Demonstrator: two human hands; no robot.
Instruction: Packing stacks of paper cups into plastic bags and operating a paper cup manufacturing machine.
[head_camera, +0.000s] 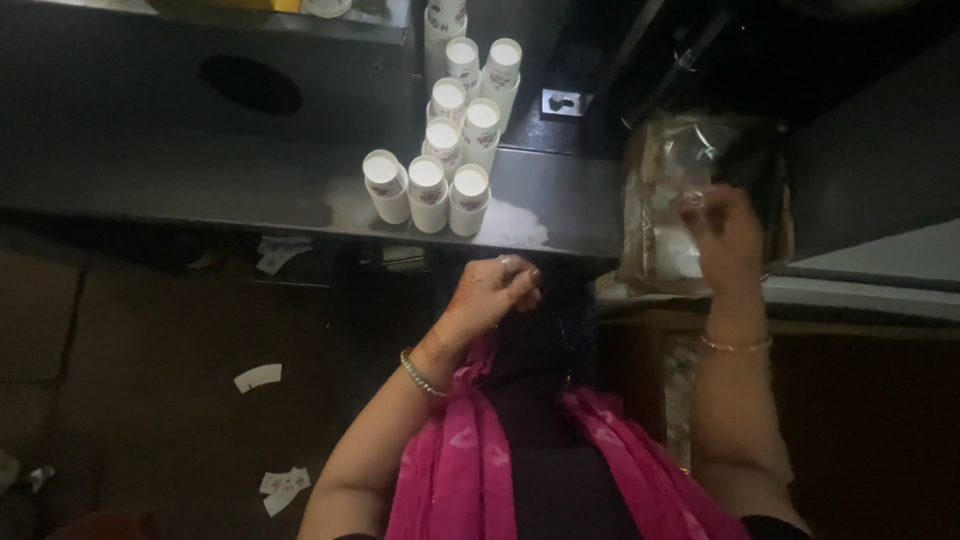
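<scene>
Clear plastic bag (668, 205) of pale contents, upright at right edge of dark counter, crinkled, glinting, touched at top by right hand (722, 235); white cups (447, 160) with small coloured printed labels, clustered mid-counter, well left of bag

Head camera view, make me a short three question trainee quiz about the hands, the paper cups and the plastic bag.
1. True or false: the white paper cups stand upright on the dark counter.
2. Which hand reaches into the clear plastic bag? A. left hand B. right hand C. neither
3. Fill in: the left hand, fingers curled, is below the counter's front ____.

Key
1. True; the open tops show.
2. B; the right hand is raised at the bag, the left is apart from it.
3. Edge.
</scene>
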